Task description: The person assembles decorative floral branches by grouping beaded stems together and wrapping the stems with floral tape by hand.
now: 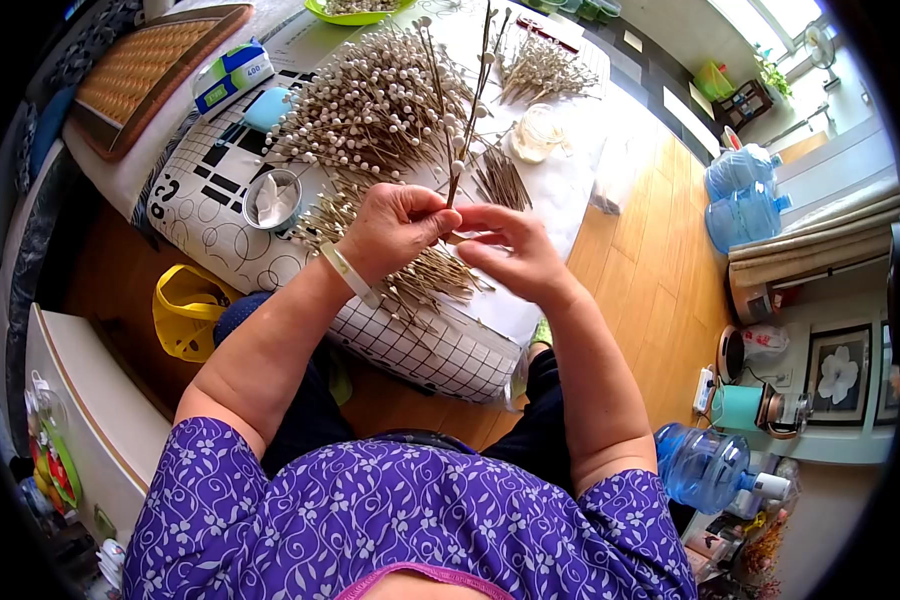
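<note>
My left hand is closed in a pinch around the lower end of a brown branch with small white buds. The branch stands up from the fingers, leaning slightly away. Meeting it at the stem's base is my right hand, its fingers curled together; what they hold is too small to make out. Beneath and beyond the hands lie many thin stems with white bud tips. A bundle of bare brown sticks rests beyond my right hand, near a cream-coloured roll.
On the patterned tablecloth are a tin with white contents, a light blue object, a tissue pack and another stem pile. A yellow bag is at lower left. Water bottles stand on the right.
</note>
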`<state>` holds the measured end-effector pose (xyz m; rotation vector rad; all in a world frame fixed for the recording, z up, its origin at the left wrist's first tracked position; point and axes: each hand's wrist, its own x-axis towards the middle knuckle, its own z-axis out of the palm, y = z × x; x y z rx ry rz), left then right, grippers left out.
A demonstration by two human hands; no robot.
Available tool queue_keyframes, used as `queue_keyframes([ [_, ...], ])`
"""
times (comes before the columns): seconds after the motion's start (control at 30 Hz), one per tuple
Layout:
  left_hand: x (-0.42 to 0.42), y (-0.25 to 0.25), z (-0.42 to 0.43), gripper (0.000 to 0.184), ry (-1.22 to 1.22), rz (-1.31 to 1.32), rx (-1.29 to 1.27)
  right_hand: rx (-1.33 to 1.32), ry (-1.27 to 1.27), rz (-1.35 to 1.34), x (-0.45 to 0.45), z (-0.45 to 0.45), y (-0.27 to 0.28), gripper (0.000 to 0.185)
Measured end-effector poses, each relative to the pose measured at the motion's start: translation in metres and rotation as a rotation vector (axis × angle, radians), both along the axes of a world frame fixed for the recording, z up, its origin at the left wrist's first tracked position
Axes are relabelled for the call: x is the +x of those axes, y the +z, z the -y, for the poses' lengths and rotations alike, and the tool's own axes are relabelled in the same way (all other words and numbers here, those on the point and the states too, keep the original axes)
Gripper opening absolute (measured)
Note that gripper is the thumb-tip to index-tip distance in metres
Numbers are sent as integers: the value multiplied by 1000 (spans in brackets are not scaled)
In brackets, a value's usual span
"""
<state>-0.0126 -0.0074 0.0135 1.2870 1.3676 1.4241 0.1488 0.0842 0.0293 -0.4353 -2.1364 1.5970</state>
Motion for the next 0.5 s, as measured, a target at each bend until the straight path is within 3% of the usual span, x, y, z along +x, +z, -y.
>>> queue_keyframes([
  [0.03, 0, 0, -1, 12, 3, -62, 14, 117, 15, 4, -5, 4, -1, 27],
  [0.17, -4, -1, -1, 11, 13, -69, 14, 162, -179, 172, -13, 8, -20, 16],
  [0.23, -5, -4, -2, 10, 10, 54, 26, 177, -188, 153, -15, 12, -16, 12],
  [0.43, -7, -6, -1, 10, -7, 91, 57, 184, -171, 43, -19, 22, -10, 9],
  [0.5, -5, -4, 0, 10, -15, 122, 72, 327, -195, -23, -21, 24, -9, 7],
])
